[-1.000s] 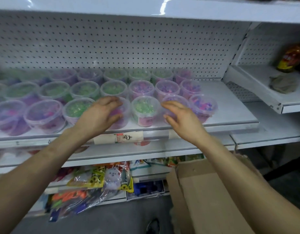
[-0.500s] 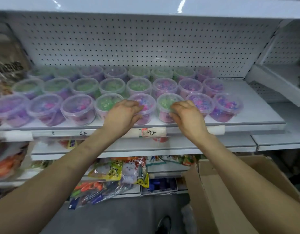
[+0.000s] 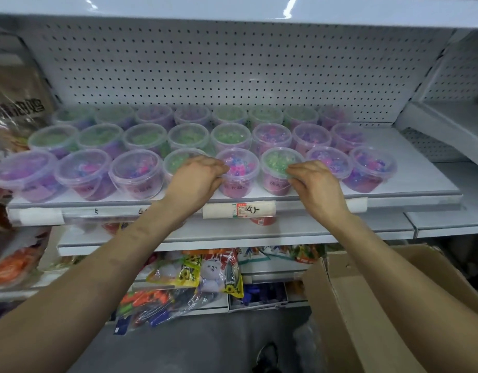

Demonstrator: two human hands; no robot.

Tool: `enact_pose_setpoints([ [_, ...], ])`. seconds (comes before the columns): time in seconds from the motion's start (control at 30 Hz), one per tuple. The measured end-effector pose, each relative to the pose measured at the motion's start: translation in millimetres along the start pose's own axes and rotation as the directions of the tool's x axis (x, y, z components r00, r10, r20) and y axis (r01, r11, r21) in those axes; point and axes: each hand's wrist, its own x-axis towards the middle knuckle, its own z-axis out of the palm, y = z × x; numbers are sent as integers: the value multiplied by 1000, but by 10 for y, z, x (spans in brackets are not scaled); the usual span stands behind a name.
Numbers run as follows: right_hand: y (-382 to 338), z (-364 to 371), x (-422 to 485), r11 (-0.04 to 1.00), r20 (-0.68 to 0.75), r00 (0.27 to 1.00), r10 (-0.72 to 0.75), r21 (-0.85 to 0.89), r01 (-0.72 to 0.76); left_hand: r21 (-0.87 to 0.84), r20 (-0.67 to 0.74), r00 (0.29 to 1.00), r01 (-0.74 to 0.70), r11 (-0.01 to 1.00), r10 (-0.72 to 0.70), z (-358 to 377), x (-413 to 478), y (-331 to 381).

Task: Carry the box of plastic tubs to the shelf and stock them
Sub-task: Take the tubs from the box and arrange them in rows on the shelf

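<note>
Plastic tubs of green or purple bits line the shelf.

Clear tubs hold green or purple-pink pieces on the white shelf, backed by a white dotted pegboard. At lower right, a plain brown box.

"How are the tubs sitting?"

"Upright, lids on, lining up in three rows on the white shelf. They're clear plastic, showing green or pink-purple pieces."

"And the front row?"

"A pink-filled tub and a green-filled tub are standing side by side near the edge. The left grip is pinching the first, the right grip the second. The cardboard box is sitting open, low on the right."
</note>
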Motion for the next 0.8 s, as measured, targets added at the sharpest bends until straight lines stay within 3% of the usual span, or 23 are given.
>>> enact_pose_setpoints([
  [0.17,7,51,-65,999,7,999,49,20,-49,-4,-46,999,15,1000,-15,86,-59,-2],
  [0.5,127,-45,31,998,91,996,8,69,-14,16,-103,994,27,1000,-25,138,-51,44],
  [0.8,266,-105,71,994,136,991,-11,108,-4,23,-53,996,77,997,-76,106,-15,149],
])
